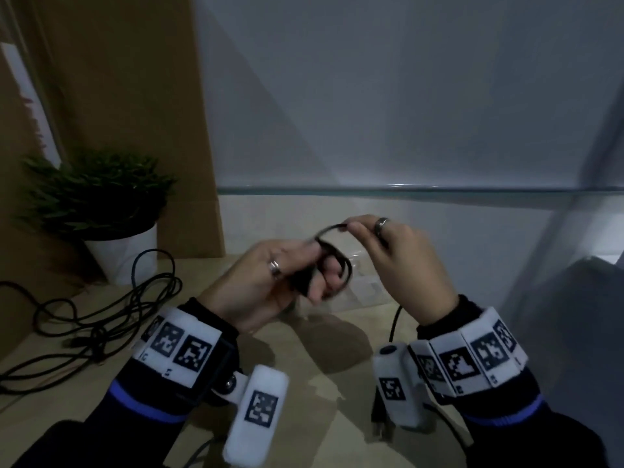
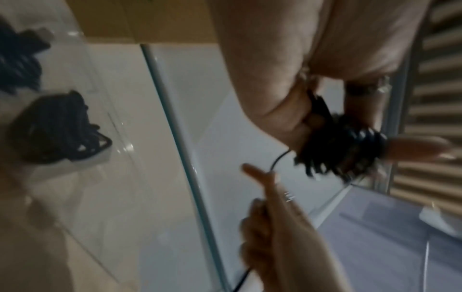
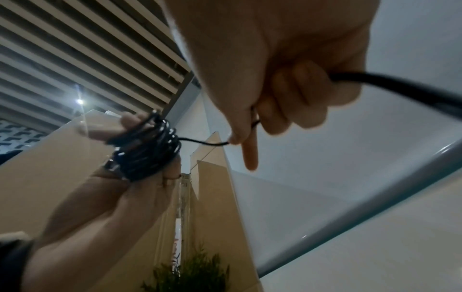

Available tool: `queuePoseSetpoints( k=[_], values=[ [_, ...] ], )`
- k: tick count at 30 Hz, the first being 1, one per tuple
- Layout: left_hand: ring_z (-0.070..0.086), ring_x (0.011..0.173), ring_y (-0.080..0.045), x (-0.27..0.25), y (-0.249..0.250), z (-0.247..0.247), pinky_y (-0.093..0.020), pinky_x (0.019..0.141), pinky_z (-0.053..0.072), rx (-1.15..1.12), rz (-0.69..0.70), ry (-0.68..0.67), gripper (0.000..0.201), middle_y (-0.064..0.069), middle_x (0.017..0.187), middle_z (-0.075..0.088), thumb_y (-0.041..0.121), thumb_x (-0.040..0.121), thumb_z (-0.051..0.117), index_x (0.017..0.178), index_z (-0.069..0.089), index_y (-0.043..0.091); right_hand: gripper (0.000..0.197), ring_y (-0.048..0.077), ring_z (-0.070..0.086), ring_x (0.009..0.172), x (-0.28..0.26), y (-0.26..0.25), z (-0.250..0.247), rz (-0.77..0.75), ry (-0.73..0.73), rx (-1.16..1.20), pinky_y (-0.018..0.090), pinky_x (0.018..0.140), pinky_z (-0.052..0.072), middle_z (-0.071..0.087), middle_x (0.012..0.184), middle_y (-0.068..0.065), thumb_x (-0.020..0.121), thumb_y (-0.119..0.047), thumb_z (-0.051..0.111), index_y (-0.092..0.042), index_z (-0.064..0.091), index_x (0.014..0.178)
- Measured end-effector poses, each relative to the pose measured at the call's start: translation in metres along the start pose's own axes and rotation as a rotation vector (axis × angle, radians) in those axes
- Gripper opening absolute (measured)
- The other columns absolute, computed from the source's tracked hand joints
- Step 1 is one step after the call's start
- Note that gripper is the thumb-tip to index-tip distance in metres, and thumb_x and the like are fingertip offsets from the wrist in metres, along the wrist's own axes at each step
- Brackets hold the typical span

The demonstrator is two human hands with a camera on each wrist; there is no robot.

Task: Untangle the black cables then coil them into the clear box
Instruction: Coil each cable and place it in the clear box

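Left hand [image 1: 270, 282]: raised above the table [image 1: 324, 376], fingers wound about with a tight coil [image 3: 147, 150] of black cable, many turns stacked around them; fingertips stick out past the coil, thumb pressed against its side. Right hand [image 1: 401, 261]: held just beside the left, thumb and forefinger pinching the free run of the same cable [image 1: 329, 229], which arcs across to the coil; the remaining fingers are curled around the strand, one finger pointing straight out, and the cable trails down from the palm toward the table. Clear box [image 2: 82, 110]: on the table beyond the hands, holding a dark bundle of cable already inside. Loose cables [image 1: 101, 309]: a tangled black heap on the table at the left, well apart from the hands. Potted plant [image 1: 101, 211]: white pot, standing behind the loose cables. Rings on both hands; marker bands on both wrists.
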State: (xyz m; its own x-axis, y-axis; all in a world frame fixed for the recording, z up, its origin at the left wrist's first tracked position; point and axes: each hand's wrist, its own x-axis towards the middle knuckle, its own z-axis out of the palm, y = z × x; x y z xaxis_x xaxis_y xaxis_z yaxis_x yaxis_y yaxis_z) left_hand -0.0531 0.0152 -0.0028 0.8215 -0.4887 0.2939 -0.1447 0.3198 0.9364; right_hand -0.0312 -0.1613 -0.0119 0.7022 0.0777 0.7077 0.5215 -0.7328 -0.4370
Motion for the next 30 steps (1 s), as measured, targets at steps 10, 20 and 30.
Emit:
queuePoseSetpoints(
  k=[10,20,30],
  values=[
    [0.067,0.095,-0.016,0.025,-0.01,-0.051,-0.026,0.09,0.045,0.179,0.355,0.543,0.041,-0.002,0.085,0.074,0.043,0.096,0.039,0.084,0.066,0.016,0.024,-0.015,0.05,0.068,-0.013,-0.025,0.007,-0.144,-0.761,0.163,0.007,0.065,0.034,0.051,0.066,-0.028,0.099,-0.022,0.042,-0.015,0.063,0.109],
    [0.068,0.08,-0.024,0.005,-0.011,-0.031,-0.04,0.088,0.049,0.486,-0.114,-0.129,0.055,-0.007,0.067,0.069,0.06,0.072,0.065,0.078,0.072,0.006,0.017,-0.007,0.052,0.057,0.0,-0.008,0.005,-0.05,0.047,0.191,0.008,0.053,0.034,0.052,0.052,-0.019,0.091,-0.026,0.057,-0.021,0.06,0.075],
    [0.058,0.063,-0.007,0.009,-0.009,-0.032,-0.017,0.073,0.05,-0.118,0.152,0.006,0.028,0.003,0.054,0.057,0.041,0.061,0.08,0.066,0.07,0.016,0.031,0.002,0.041,0.041,-0.008,-0.026,0.012,0.076,-0.369,0.539,0.011,0.045,0.032,0.052,0.054,-0.006,0.101,-0.029,0.034,-0.02,0.057,0.082]
  ],
)
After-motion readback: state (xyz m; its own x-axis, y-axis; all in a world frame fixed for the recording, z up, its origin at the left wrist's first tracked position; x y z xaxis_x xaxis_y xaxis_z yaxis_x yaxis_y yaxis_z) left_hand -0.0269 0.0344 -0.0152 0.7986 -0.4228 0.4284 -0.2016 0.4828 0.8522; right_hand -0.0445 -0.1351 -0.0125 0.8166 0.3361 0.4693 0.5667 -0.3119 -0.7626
